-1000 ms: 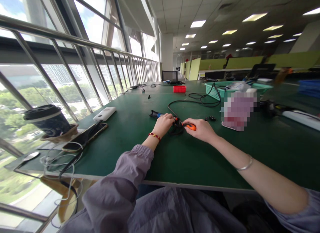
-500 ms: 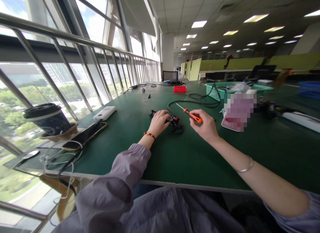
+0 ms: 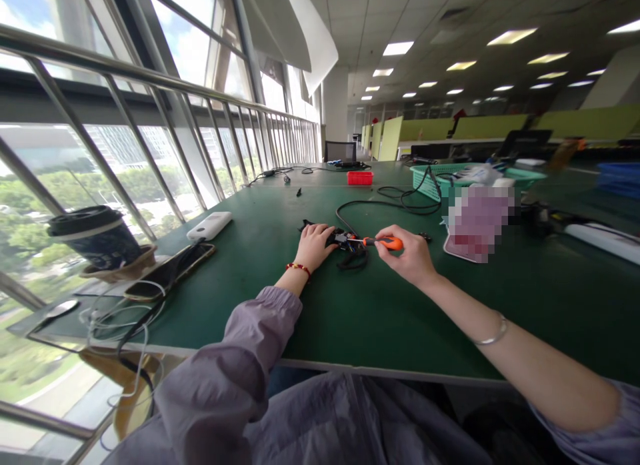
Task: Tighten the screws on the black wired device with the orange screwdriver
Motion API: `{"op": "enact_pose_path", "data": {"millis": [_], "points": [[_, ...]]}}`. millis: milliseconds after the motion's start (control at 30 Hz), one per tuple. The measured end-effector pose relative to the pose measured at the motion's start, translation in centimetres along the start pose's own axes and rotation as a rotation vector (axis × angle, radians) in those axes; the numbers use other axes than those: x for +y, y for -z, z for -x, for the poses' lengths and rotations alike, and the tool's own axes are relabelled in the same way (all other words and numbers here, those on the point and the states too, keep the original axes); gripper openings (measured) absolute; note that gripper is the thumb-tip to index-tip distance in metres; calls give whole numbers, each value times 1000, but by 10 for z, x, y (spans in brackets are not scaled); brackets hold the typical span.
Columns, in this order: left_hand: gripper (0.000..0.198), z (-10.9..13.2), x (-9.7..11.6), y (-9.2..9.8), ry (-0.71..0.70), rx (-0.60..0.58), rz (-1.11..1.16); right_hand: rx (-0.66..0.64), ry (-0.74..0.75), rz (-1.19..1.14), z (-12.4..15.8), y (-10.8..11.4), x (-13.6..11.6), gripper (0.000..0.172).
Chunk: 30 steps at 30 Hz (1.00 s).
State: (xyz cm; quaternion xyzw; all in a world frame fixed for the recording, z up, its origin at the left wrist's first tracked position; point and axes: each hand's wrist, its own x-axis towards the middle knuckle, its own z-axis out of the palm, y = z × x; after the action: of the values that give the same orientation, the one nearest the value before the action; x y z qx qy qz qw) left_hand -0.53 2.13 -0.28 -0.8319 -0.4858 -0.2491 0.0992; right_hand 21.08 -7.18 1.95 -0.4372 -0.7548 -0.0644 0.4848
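On the green table, my left hand (image 3: 316,246) is closed over a black device (image 3: 341,240), whose exact kind I cannot make out; the palm and fingers hide its left part. A black cable runs from the device toward the back. My right hand (image 3: 409,255) grips the orange and black handle of a screwdriver (image 3: 387,242). The screwdriver lies nearly level, its thin shaft pointing left, with the tip at the device beside my left fingers. Whether the tip sits in a screw is too small to tell. A small dark piece (image 3: 425,237) lies just right of my right hand.
A red box (image 3: 360,178) stands farther back, near a green basket (image 3: 425,184) holding cables and bags. A pinkish blurred object (image 3: 465,245) is at the right. On the left are a white power bank (image 3: 210,225), a phone (image 3: 145,289) and a lidded cup (image 3: 97,238) by the railing.
My right hand has lowered the screwdriver from its raised, up-left slant to nearly level, bringing the tip to the black device. My left hand has stayed in about the same place.
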Motion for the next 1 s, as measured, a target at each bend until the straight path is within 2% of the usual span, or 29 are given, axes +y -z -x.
{"op": "enact_pose_path", "data": {"millis": [1000], "points": [[42, 0, 9, 0, 46, -24, -90, 0, 36, 15, 1, -4, 5, 9]]}}
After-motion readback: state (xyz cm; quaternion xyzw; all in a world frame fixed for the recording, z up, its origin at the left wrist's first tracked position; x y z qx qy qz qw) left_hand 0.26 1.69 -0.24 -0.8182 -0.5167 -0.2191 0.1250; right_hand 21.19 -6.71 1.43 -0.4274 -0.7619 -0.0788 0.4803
